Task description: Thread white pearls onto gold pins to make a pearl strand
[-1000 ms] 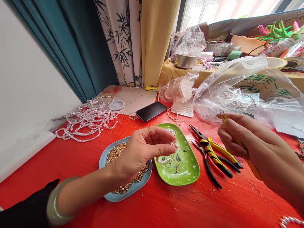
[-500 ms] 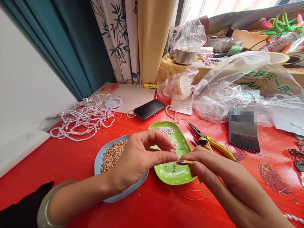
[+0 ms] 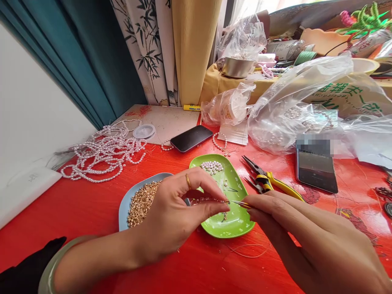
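While the left hand [image 3: 180, 212] is pinching a short pearl strand [image 3: 208, 200] closed between thumb & fingertips just above the green dish [image 3: 241, 222], the right hand [image 3: 306, 232] is gripping yellow-handled pliers [image 3: 241, 203], tips meeting the strand's end (fitting too small to tell). Probably best: keeping both hands low over the dish, so dropped bits are landing inside, w/ strand held taut.

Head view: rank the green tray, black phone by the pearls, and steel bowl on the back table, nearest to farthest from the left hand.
1. Green plastic tray, directly under the left hand fingertips.
2. Black phone, beyond the tray, mid-table.
3. Steel bowl, far back by the curtain.
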